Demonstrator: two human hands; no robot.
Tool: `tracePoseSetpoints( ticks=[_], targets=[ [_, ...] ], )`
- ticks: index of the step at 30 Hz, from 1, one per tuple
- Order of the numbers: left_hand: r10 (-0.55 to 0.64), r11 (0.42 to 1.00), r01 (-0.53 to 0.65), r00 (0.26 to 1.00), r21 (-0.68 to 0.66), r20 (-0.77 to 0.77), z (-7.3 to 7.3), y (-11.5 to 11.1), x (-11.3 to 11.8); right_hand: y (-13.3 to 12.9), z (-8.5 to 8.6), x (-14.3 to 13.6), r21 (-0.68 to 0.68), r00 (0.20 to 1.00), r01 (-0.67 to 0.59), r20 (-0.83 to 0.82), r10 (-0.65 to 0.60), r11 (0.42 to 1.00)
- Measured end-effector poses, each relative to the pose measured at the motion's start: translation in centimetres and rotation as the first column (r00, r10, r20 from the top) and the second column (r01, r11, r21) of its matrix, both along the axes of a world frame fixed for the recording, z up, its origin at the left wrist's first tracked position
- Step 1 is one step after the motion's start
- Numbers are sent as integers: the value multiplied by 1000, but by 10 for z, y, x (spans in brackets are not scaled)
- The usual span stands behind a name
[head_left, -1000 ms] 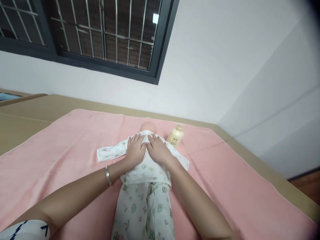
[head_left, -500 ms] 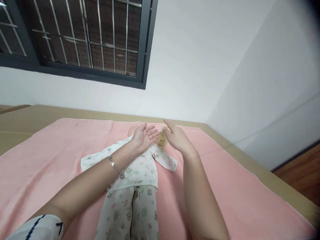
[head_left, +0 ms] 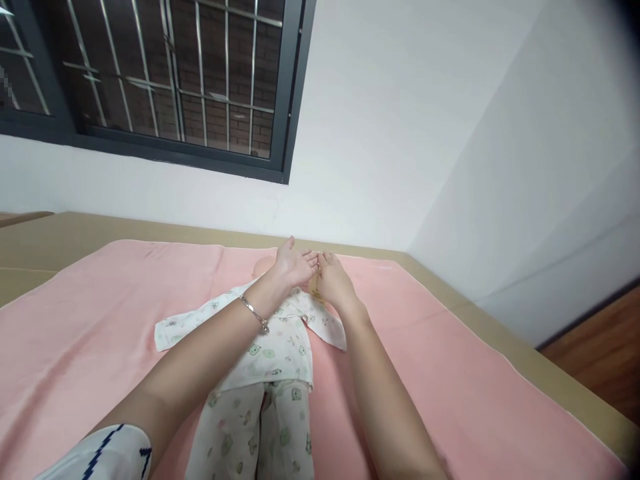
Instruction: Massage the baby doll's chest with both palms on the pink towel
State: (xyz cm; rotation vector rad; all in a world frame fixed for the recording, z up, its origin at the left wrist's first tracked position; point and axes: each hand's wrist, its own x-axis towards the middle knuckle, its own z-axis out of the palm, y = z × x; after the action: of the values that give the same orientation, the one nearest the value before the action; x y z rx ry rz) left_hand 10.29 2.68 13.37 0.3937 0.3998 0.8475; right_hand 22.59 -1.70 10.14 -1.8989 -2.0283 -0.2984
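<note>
A doll in a white patterned top and matching trousers lies on a pink blanket. My left hand is above its upper chest, palm up, fingers apart, holding nothing. Close to its fingertips is my right hand, back of the hand toward me, with its fingers extended and nothing visible in it. Between and below the hands a yellowish item with dark marks shows in part. The doll's head is mostly hidden behind my left hand and wrist.
The blanket covers a tan mat that runs to a white wall. A barred window is at the upper left. A brown wooden panel stands at the right edge.
My right hand has moved left and turned, so its fingertips are beside those of my left hand. My left hand has shifted slightly right. The yellowish item is now more covered.
</note>
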Motion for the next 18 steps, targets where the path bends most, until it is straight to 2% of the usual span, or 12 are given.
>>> tracePoseSetpoints(
  ticks=[6,10,13,16,18],
  targets=[
    [-24,1000,23,998,-3,-54,-2,-31,-34,0,-7,-13,7,991,129,38,-129,992],
    [-18,1000,19,992,5,-124,-11,-58,-69,-5,-6,-22,9,985,161,63,-161,987],
    [-12,1000,13,984,9,-175,-17,-69,-89,-9,-4,-26,-3,977,198,80,-197,980],
    [2,1000,1,977,16,-215,-16,-77,-101,-14,2,-35,-31,980,195,53,-193,980],
    [28,999,-22,970,29,-243,-11,-84,-105,-19,7,-48,-33,991,125,-45,-127,992]
  ],
)
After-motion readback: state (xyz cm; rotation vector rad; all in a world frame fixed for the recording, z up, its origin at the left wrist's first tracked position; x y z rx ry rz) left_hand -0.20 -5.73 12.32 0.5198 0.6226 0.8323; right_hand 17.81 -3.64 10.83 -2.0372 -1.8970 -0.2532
